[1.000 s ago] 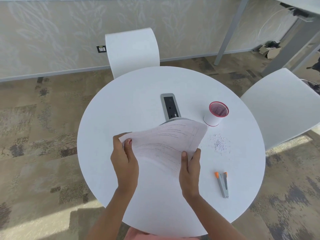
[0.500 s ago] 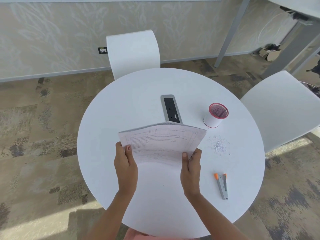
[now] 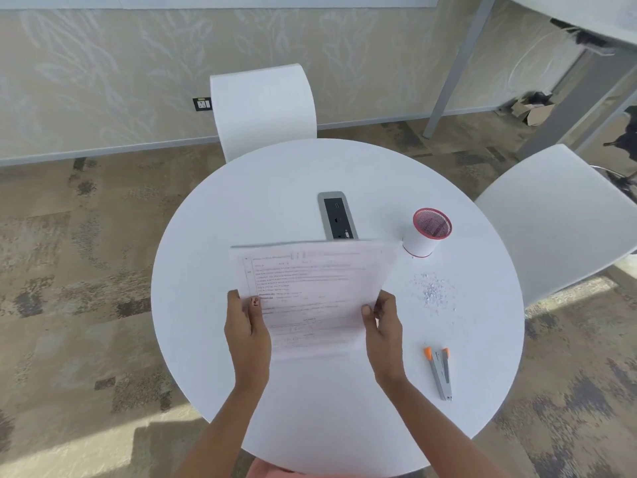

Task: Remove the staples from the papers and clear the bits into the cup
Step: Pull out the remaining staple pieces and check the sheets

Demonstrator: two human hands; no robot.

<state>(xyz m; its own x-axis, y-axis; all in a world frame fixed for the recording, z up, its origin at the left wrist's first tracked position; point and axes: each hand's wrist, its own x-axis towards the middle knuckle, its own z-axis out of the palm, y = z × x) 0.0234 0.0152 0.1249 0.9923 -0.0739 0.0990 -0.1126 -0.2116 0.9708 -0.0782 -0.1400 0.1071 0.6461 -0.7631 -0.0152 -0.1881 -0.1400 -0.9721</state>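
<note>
Left hand (image 3: 247, 326) and right hand (image 3: 383, 326) each pinch a side edge of the papers (image 3: 310, 298), held raised above the surface (image 3: 241, 208); each grip is closed, thumb on top. The sheets look light and limp, so edge holds suit them. Staple remover (image 3: 439, 372) lies apart to the right. The bits (image 3: 433, 291) appear tiny and scatter-prone, short of the cup (image 3: 427, 232). No staple can be made out; print is blurred.
</note>
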